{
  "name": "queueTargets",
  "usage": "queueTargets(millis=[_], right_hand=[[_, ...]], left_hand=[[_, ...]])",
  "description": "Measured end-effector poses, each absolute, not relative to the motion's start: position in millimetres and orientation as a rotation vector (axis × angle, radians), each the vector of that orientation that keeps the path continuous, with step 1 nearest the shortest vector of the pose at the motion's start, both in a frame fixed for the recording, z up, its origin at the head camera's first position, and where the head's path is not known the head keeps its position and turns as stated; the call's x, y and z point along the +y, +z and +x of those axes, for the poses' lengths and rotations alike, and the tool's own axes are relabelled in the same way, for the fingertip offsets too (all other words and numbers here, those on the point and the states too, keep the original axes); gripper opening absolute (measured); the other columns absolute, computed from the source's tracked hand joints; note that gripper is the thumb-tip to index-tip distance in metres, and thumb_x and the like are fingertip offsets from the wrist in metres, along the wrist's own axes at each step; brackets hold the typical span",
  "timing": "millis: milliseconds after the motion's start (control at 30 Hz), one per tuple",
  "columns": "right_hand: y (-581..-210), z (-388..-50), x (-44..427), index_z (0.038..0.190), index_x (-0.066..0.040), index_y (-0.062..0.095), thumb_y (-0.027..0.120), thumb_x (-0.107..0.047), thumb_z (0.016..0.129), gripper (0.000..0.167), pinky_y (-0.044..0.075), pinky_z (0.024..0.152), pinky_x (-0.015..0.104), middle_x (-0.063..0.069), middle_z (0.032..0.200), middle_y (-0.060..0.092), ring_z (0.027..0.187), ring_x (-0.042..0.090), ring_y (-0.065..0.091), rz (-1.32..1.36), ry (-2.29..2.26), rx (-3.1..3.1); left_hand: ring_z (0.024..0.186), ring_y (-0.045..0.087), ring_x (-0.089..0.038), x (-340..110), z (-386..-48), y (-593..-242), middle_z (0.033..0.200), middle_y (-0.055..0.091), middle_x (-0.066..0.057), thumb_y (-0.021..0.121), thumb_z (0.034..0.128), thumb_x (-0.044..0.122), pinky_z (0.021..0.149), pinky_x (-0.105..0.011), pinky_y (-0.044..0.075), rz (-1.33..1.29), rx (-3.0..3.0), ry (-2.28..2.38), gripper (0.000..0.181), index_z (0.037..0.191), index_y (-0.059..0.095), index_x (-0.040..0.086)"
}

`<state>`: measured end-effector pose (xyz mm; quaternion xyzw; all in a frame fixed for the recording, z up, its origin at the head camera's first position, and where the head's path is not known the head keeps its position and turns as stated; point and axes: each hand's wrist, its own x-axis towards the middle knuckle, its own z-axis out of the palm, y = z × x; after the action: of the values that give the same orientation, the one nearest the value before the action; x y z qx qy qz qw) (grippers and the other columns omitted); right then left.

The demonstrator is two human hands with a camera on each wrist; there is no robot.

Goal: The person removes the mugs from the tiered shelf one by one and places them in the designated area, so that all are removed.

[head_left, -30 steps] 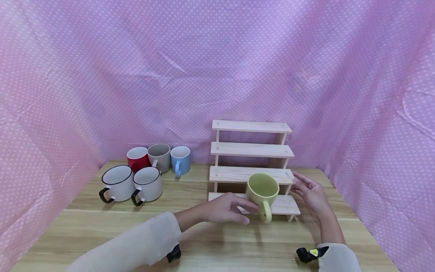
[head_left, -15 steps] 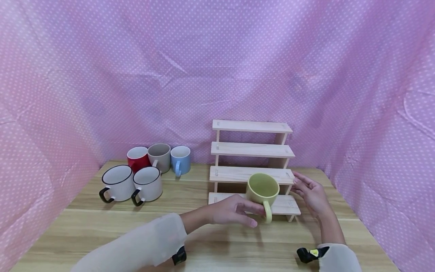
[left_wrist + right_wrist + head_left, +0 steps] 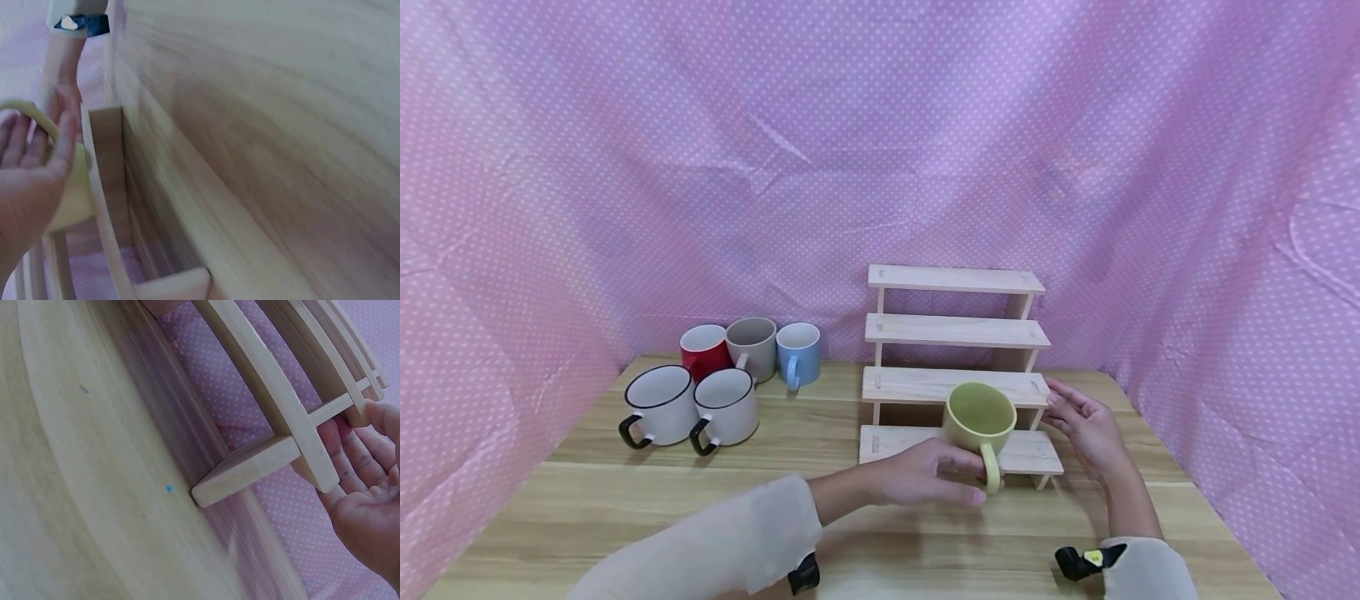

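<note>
A yellow-green mug (image 3: 979, 410) stands upright on the bottom step of a tiered wooden display stand (image 3: 955, 385), its handle (image 3: 991, 468) facing me. My left hand (image 3: 917, 473) is at the mug's near left side. Its fairly straight fingers reach behind the handle, and the thumb stays apart below. In the left wrist view the handle crosses over the fingers (image 3: 17, 147), in front of the mug's wall (image 3: 76, 197). At the stand's right side, my right hand (image 3: 1093, 429) holds the end of the second step, thumb against the board, fingers (image 3: 350, 453) behind it.
On the table's left stand two white mugs with black handles (image 3: 661, 408) (image 3: 726, 408). Behind them are a red mug (image 3: 706, 358), a grey mug (image 3: 752, 350) and a light blue mug (image 3: 799, 354). A pink dotted cloth (image 3: 880, 167) hangs around the table.
My left hand has slid right along the mug, and its fingers now reach behind the handle. The mug, the stand and my right hand stay in place.
</note>
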<state>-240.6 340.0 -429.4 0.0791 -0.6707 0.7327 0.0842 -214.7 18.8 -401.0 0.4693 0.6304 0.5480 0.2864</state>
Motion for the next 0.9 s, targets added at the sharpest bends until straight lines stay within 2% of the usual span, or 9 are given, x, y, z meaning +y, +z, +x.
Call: queueTargets(millis=[133,267,467,567,700,900], right_hand=[[-430,-240,340,0.147,0.015,0.041,0.06,-0.011,0.104,0.053,0.059,0.09,0.031,-0.004,0.113,0.073,0.094,0.016,0.07,0.238,2.191,-1.994],[-432,-240,341,0.147,0.015,0.041,0.06,-0.011,0.104,0.053,0.059,0.091,0.031,-0.004,0.113,0.073,0.094,0.016,0.07,0.23,2.188,-2.0],[-432,-240,341,0.146,0.015,0.042,0.061,-0.012,0.104,0.053,0.059,0.09,0.031,-0.004,0.112,0.073,0.093,0.017,0.07,0.218,2.181,-1.998],[-432,-239,340,0.146,0.014,0.043,0.061,-0.012,0.104,0.053,0.059,0.09,0.031,-0.004,0.112,0.073,0.093,0.017,0.07,0.218,2.18,-1.996],[-431,-240,340,0.147,0.014,0.042,0.061,-0.013,0.104,0.053,0.059,0.091,0.031,-0.005,0.113,0.073,0.094,0.016,0.071,0.214,2.173,-2.003],[-430,-241,340,0.148,0.014,0.04,0.061,-0.015,0.104,0.056,0.058,0.094,0.032,-0.008,0.117,0.072,0.098,0.012,0.07,0.193,2.158,-2.028]], left_hand=[[0.125,0.057,-0.003,23,-211,-401,0.135,0.064,-0.003,0.065,0.1001,0.008,0.11,-0.024,0.043,1.228,1.714,1.505,0.032,0.129,0.064,-0.005],[0.12,0.06,-0.003,23,-209,-400,0.133,0.066,-0.003,0.068,0.0984,0.009,0.107,-0.023,0.046,1.175,1.753,1.53,0.027,0.123,0.068,-0.002],[0.11,0.065,-0.002,17,-209,-399,0.115,0.074,0.006,0.072,0.0969,0.014,0.097,-0.023,0.053,1.06,1.828,1.575,0.023,0.117,0.073,0.003],[0.102,0.068,-0.005,15,-211,-400,0.107,0.075,0.004,0.07,0.0983,0.014,0.094,-0.035,0.058,1.008,1.807,1.612,0.024,0.117,0.071,-0.001],[0.096,0.069,-0.01,13,-213,-400,0.1,0.074,-0.003,0.065,0.102,0.017,0.094,-0.049,0.058,0.946,1.758,1.658,0.025,0.112,0.069,-0.006],[0.094,0.067,-0.011,8,-217,-398,0.097,0.072,-0.006,0.06,0.1047,0.021,0.092,-0.042,0.059,0.92,1.776,1.679,0.026,0.106,0.07,-0.003]])
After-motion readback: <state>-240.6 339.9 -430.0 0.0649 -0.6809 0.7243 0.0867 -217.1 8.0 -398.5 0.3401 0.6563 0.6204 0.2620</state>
